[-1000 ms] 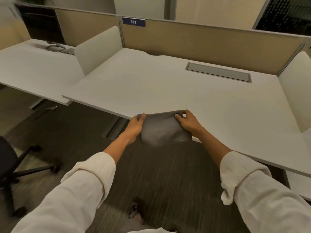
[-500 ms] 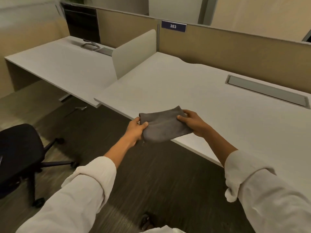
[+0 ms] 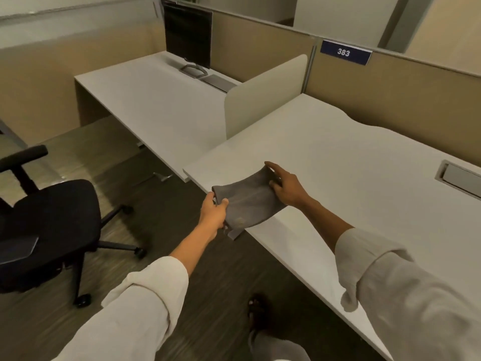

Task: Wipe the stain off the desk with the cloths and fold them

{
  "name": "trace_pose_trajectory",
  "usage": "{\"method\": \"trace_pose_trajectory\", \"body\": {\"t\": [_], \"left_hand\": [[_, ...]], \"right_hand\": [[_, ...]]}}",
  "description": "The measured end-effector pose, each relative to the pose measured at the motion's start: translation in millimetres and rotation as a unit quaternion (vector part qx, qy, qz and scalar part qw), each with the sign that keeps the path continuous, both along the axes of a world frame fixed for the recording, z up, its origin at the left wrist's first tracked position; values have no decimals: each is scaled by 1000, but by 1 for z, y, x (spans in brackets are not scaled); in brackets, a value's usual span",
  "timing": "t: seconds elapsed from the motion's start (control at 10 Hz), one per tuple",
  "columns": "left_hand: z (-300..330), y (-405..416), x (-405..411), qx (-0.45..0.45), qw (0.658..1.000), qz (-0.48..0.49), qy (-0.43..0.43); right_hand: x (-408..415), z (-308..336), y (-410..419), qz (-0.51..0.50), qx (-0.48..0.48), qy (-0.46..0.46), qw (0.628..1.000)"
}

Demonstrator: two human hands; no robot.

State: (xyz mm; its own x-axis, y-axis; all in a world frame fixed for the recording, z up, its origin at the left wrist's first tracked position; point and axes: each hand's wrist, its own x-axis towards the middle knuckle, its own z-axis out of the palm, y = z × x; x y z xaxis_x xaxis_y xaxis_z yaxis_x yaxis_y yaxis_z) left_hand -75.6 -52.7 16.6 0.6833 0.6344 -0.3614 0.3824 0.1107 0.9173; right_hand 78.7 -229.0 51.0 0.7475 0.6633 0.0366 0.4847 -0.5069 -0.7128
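you stood in an office: partitioned counters (image 3: 338, 152), a monitor (image 3: 188, 35), a swivel chair (image 3: 49, 217), a numbered sign (image 3: 345, 52).

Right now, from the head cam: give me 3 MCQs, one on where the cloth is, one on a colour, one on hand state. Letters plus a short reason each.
1. Where is the cloth?
A. flat in the middle of the desk
B. held at the desk's front edge, partly hanging off it
C. on the chair

2. What colour is the cloth?
A. grey
B. white
C. blue

3. How is the cloth held?
A. by the left hand only
B. by no hand
C. by both hands, one at each end

Key:
1 B: it crosses the edge of the desk, over the floor.
2 A: dark grey against the pale desk.
3 C: the left hand pinches one end, and the right hand has its fingers on the other.
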Motion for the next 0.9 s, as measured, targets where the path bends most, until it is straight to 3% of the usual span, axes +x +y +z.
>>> {"method": "trace_pose_trajectory", "body": {"t": [0.3,0.4,0.5,0.6,0.7,0.8,0.9], "left_hand": [[-20,63,79,-32,994,101,37],[-22,81,108,-16,990,130,54],[-23,87,120,37,981,156,112],[-18,84,119,309,919,129,209],[-21,78,114,466,858,19,215],[-28,71,112,546,800,-139,206],[-31,68,116,536,792,-177,232]], "right_hand": [[112,-24,102,109,-41,3,993],[146,-31,131,142,-65,-33,987],[163,-43,142,174,-161,-93,967],[163,-63,143,158,-263,-161,938],[153,-75,137,160,-269,-181,933],[147,-80,130,157,-274,-163,935],[148,-75,127,157,-275,-166,934]]}}
